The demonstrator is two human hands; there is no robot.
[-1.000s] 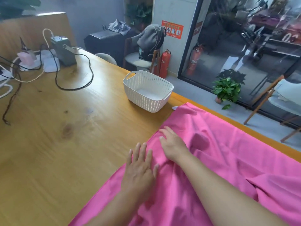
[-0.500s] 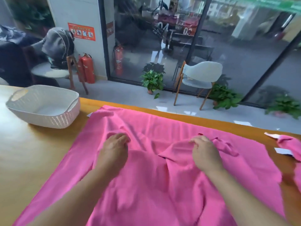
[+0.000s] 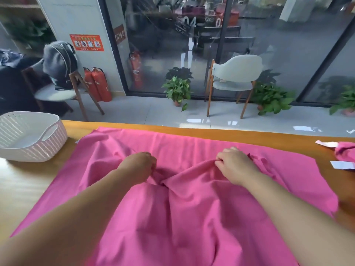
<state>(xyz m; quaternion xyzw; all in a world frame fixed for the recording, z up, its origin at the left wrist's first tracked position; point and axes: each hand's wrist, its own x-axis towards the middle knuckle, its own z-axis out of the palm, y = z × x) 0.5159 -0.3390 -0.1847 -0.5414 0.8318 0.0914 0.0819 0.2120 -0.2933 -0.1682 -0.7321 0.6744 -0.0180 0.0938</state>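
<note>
Left hand is curling its fingers down into the pink cloth and gripping a bunch of it, knuckles up, fingertips mostly hidden in the fabric. Right hand is pinching a raised fold of the same cloth between thumb and curled fingers, back of the hand facing the camera. The 2 hands are sitting apart, left and right of the cloth's middle, with a ridge of gathered fabric running between them and dipping into a crease just below the left hand. Both forearms are lying over the near half of the cloth.

The pink cloth is lying spread on the wooden counter, covering most of its middle, far edge running close along the counter's far edge, surface wrinkled around the hands and flatter toward the corners. Its right corner is hanging near the counter's near-right side.

A white woven basket is standing on the counter at the left, just beside the cloth's far-left corner, not touching it as far as I can tell. At the far right a second pink piece is lying on the counter with 2 white paper tags next to it, well apart from the hands.

Beyond the counter: a pale chair, potted plants and red fire extinguishers are standing by the glass wall.
</note>
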